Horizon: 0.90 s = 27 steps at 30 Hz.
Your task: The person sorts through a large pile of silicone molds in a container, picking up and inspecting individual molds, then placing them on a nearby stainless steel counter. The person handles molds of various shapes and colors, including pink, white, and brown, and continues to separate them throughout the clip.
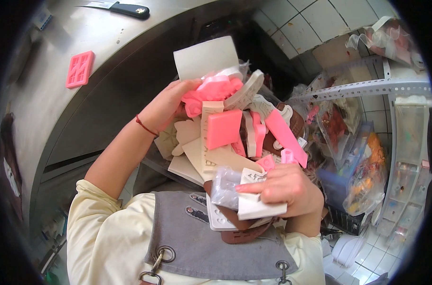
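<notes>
A heap of silicone moulds lies before me, close against my grey apron. My left hand (168, 103) grips a pink silicone mould (216, 89) with an uneven outline at the upper left of the heap. My right hand (285, 188) holds a white mould (260, 206) with recessed shapes at the near right, one finger stretched across it. Beside that lies a clear plastic piece (225, 190). A square pink mould (224, 129) rests on a long cream mould with letter shapes (207, 156). A white mould with heart-shaped hollows (219, 219) and brown moulds (246, 237) lie nearest my body.
On the steel worktop (59, 117) at left lie a pink mould (80, 69) and a black-handled knife (130, 10). At right stand a perforated metal shelf frame (365, 89), a blue bin (344, 178), filled plastic bags (367, 192) and a clear compartment organiser (404, 171).
</notes>
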Each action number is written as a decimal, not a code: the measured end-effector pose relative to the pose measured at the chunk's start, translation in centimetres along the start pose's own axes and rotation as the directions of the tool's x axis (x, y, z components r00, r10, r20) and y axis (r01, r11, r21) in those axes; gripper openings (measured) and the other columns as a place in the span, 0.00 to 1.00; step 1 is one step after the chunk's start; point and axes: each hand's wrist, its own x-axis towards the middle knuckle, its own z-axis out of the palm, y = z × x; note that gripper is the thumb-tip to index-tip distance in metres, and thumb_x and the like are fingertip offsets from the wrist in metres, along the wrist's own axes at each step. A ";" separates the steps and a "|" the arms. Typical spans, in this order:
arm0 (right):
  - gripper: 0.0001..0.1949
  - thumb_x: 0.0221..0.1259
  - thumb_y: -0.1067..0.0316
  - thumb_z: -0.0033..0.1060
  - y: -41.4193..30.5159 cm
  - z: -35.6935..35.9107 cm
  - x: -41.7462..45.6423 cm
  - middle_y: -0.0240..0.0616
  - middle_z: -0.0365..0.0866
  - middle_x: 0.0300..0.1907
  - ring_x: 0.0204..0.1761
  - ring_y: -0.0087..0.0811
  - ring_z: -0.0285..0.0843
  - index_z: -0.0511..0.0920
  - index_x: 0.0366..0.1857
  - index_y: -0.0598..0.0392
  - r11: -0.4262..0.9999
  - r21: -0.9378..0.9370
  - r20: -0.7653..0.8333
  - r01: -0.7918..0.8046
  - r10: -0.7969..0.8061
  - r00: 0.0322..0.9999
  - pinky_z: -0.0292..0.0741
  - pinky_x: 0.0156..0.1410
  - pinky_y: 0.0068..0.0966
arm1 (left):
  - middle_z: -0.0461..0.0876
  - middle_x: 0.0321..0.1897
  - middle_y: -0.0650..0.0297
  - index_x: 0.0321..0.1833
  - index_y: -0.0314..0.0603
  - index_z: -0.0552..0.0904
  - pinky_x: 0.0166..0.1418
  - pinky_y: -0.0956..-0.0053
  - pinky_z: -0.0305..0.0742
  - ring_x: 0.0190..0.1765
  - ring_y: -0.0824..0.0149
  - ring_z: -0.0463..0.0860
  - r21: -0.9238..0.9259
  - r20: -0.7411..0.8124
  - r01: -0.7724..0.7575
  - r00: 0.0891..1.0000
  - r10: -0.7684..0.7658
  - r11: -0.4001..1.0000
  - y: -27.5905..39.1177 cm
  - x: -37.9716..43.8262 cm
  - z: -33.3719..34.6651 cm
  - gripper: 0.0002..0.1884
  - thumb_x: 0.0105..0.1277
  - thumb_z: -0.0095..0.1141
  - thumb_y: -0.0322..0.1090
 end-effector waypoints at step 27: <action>0.08 0.46 0.70 0.66 -4.3 4.4 -1.8 0.27 0.87 0.40 0.32 0.22 0.71 0.77 0.27 0.40 0.637 -0.770 -0.209 0.036 -0.306 0.929 0.61 0.37 0.20 | 0.85 0.45 0.62 0.53 0.34 0.82 0.47 0.77 0.81 0.43 0.75 0.84 0.026 -0.032 -0.074 0.997 0.075 0.997 -0.3 -0.1 -0.1 0.21 0.76 0.59 0.49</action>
